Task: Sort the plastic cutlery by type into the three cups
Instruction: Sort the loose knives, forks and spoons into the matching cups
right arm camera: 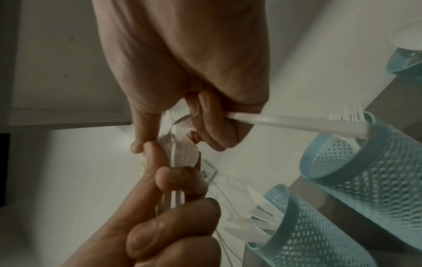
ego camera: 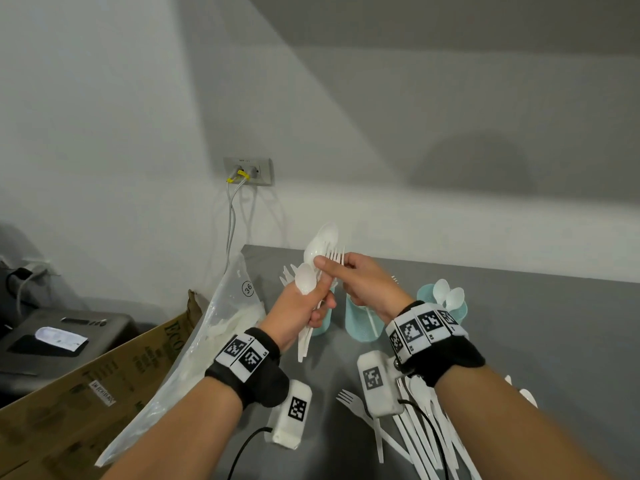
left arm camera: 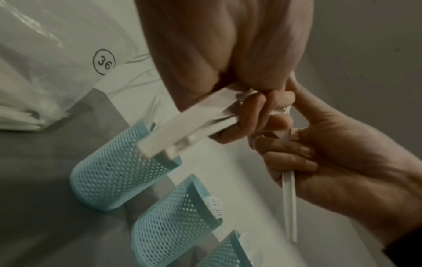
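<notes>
Left hand clamps cutlery bundle; right hand apparently pinches fork.

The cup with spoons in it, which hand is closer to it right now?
Right. The right hand is raised just left of the spoon cup, pinching a fork. The left hand grips a cutlery bundle farther left, beyond the middle cup.

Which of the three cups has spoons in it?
The rightmost teal mesh cup, in the head view: two spoon bowls stick up above its rim. The middle cup shows forks, the left cup knives.
</notes>
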A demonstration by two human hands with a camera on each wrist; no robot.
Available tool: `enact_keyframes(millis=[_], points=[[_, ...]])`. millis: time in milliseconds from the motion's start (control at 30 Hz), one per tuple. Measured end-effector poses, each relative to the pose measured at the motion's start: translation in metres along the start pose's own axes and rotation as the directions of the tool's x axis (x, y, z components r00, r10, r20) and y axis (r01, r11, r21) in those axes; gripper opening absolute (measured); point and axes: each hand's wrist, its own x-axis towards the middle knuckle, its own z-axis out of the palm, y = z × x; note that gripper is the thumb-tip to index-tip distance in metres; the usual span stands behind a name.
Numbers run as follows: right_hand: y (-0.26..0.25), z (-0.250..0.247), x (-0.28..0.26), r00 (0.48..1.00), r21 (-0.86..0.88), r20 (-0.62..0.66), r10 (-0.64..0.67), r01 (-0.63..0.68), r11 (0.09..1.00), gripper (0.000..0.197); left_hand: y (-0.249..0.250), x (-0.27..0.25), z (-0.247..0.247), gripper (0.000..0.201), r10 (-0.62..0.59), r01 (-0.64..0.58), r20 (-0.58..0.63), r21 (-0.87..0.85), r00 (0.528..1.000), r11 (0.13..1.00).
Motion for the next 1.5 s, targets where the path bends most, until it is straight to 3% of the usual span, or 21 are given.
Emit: enact_keyframes(millis=[167, 367, 600, 667, 767, 867, 933, 1033, 1133, 1233, 1267, 1367, 1500], points=[[0.003, -0.01, -0.001, 0.998, 0.059, 0.066, 0.006, -0.01, 0.998, 0.023, -0.001, 0.002, 0.003, 0.043, 0.027, -0.025, 0.027, -0.05, 0.999, 0.998], [0.012, -0.015, -0.002, 0.999, 0.007, -0.03, -0.014, 0.014, 1.0, 0.016, -0.002, 0.009, 0.008, 0.042, 0.022, -0.018, 0.022, -0.155, 1.0, 0.988], [0.029, -0.017, 0.0, 0.994, -0.069, -0.067, -0.092, 0.087, 0.994, 0.019, -0.005, 0.014, 0.02, 0.031, 0.042, -0.041, 0.022, -0.044, 0.999, 0.998], [0.029, -0.023, 0.005, 0.989, -0.174, -0.103, -0.106, 0.086, 0.981, 0.029, -0.004, 0.015, 0.02, 0.03, 0.03, -0.03, 0.01, -0.005, 0.999, 1.0], [0.012, -0.045, 0.011, 0.955, -0.282, -0.253, -0.152, 0.077, 0.956, 0.039, -0.002, 0.016, 0.014, 0.025, 0.004, -0.003, -0.03, 0.035, 1.0, 0.999], [-0.009, -0.072, 0.017, 0.89, -0.254, -0.388, -0.241, 0.148, 0.956, 0.03, -0.005, 0.02, 0.006, 0.022, 0.014, 0.0, -0.118, 0.118, 0.993, 0.993], [-0.006, -0.08, 0.025, 0.866, -0.327, -0.416, -0.276, 0.141, 0.935, 0.03, -0.008, 0.024, 0.002, 0.023, 0.028, 0.008, -0.179, 0.194, 0.983, 0.981], [0.027, -0.073, 0.037, 0.889, -0.424, -0.406, -0.211, 0.022, 0.906, 0.032, -0.013, 0.029, 0.002, 0.03, 0.037, 0.013, -0.215, 0.225, 0.976, 0.974], [0.061, -0.059, 0.037, 0.93, -0.414, -0.357, -0.087, -0.074, 0.907, 0.032, -0.015, 0.029, 0.005, 0.025, 0.019, 0.014, -0.203, 0.159, 0.979, 0.987], [0.065, -0.053, 0.034, 0.947, -0.29, -0.322, 0.006, -0.105, 0.951, 0.059, -0.016, 0.027, 0.005, 0.02, 0.028, -0.002, -0.19, 0.136, 0.981, 0.991], [0.062, -0.053, 0.036, 0.942, -0.266, -0.335, 0.009, -0.104, 0.958, 0.059, -0.015, 0.026, 0.004, 0.02, 0.031, -0.007, -0.184, 0.13, 0.982, 0.991], [0.045, -0.059, 0.043, 0.898, -0.171, -0.43, -0.096, 0.023, 0.985, 0.028, -0.014, 0.025, 0.0, 0.017, 0.033, -0.022, -0.151, 0.073, 0.988, 0.997], [0.025, -0.061, 0.044, 0.839, -0.123, -0.492, -0.232, 0.197, 0.973, 0.03, -0.012, 0.023, -0.004, 0.014, 0.046, -0.041, -0.106, 0.043, 0.993, 0.998]])
